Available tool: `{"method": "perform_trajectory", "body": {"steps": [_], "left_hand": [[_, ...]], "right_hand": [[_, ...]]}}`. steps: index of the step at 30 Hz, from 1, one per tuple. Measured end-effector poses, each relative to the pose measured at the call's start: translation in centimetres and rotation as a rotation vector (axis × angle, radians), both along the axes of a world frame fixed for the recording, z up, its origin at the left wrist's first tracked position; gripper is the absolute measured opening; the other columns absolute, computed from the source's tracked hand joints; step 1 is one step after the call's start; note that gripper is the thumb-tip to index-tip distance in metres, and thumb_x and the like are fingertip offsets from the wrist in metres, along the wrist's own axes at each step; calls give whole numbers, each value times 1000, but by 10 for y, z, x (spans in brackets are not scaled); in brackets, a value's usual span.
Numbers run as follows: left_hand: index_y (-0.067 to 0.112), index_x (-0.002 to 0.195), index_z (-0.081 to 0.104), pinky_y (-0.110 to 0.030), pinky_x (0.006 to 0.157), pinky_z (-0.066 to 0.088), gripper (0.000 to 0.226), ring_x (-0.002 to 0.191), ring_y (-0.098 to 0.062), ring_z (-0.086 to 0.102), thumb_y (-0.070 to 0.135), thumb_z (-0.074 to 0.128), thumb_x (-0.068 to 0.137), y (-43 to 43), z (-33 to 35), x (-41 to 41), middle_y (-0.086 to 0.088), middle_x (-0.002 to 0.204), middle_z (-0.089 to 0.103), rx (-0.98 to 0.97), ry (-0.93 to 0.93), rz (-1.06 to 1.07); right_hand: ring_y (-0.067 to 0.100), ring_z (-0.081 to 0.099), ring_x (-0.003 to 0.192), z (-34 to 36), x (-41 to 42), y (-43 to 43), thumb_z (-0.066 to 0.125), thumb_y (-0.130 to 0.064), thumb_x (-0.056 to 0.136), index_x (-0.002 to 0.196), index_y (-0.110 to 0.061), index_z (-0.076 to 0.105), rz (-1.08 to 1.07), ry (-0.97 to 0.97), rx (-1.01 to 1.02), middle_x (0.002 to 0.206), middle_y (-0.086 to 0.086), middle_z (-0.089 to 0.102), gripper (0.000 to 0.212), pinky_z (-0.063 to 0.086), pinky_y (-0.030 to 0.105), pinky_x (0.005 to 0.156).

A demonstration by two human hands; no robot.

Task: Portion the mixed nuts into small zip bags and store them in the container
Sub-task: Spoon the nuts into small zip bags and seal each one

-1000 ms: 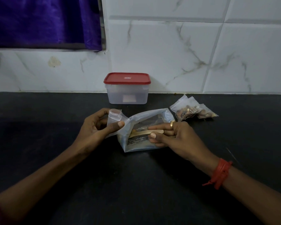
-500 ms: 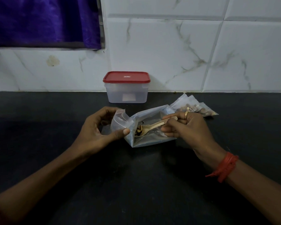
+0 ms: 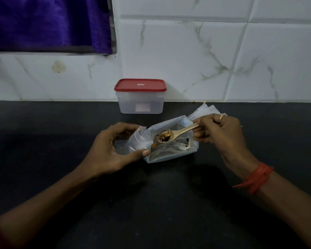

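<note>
A large clear bag of mixed nuts [image 3: 171, 151] lies on the black counter [image 3: 151, 203]. My right hand [image 3: 221, 133] pinches the handle of a small wooden spoon [image 3: 178, 133], whose bowl is heaped with nuts and hovers over the big bag. My left hand [image 3: 111, 151] holds a small clear zip bag [image 3: 133, 142] with its mouth held wide between thumb and fingers, just left of the spoon. A clear container with a red lid [image 3: 140, 96] stands closed against the wall behind. Filled small bags [image 3: 205, 110] peek out behind my right hand.
A white marble-patterned tiled wall [image 3: 187, 60] rises behind the counter. A purple curtain [image 3: 48, 24] hangs at the upper left. A red thread band [image 3: 257, 177] circles my right wrist.
My right hand has drawn the spoon out of the big nut bag, loaded with nuts, and lifted it. My left hand has pulled the small bag's mouth wider.
</note>
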State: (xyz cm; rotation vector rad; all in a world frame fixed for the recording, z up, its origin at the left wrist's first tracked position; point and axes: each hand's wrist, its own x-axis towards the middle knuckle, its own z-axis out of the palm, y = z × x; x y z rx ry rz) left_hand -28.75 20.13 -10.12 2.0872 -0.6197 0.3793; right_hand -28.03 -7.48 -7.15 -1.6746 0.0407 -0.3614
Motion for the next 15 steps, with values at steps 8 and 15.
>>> {"method": "perform_trajectory", "body": {"steps": [8, 15], "left_hand": [[34, 124, 64, -28, 90, 55, 61, 113, -8, 62, 55, 80, 69, 0, -1, 0, 17, 119, 67, 8, -1, -26], [33, 119, 66, -20, 84, 53, 57, 105, -2, 65, 51, 82, 68, -1, 2, 0, 20, 112, 70, -120, 67, 7]], "right_hand": [[15, 74, 71, 2, -23, 24, 63, -5, 94, 94, -14, 75, 186, -98, 110, 78, 7, 76, 15, 60, 24, 65], [16, 75, 93, -3, -28, 31, 68, 2, 88, 97, -16, 74, 442, -239, -83, 98, 2, 78, 22, 61, 25, 76]]}}
